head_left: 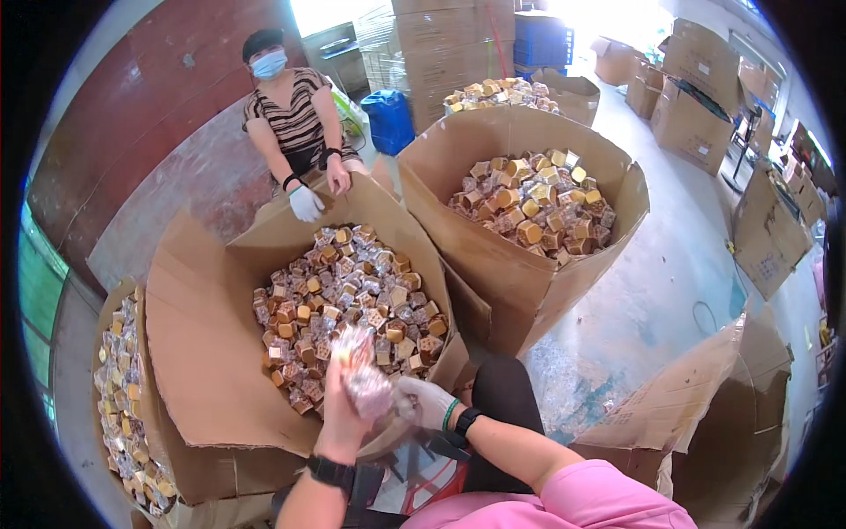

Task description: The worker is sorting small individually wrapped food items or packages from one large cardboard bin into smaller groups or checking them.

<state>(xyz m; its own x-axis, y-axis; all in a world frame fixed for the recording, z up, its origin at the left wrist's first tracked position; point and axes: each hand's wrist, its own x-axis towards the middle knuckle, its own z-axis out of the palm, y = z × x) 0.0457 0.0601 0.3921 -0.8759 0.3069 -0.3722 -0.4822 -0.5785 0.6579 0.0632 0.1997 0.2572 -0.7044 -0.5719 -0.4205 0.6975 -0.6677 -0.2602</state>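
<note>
An open cardboard carton [207,353] contains a heap of wrapped gold-coloured pieces [308,304], and over its near edge are the left hand [342,413], closed around a blurred, clear-wrapped bundle [367,390], and the gloved right hand [428,404], curled just beside it, grip indeterminable.

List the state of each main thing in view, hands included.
Left hand: bare, gripping
Wrapped bundle: held in that hand, motion-blurred
Right hand: gloved, beside the bundle; contact unclear
Near carton: open, holding many gold pieces
Carton behind it to the right: open, partly filled
Lower-right carton: open, flaps raised
Blue jug: upright
Co-worker's gloved hand: at the near carton's edge
</note>
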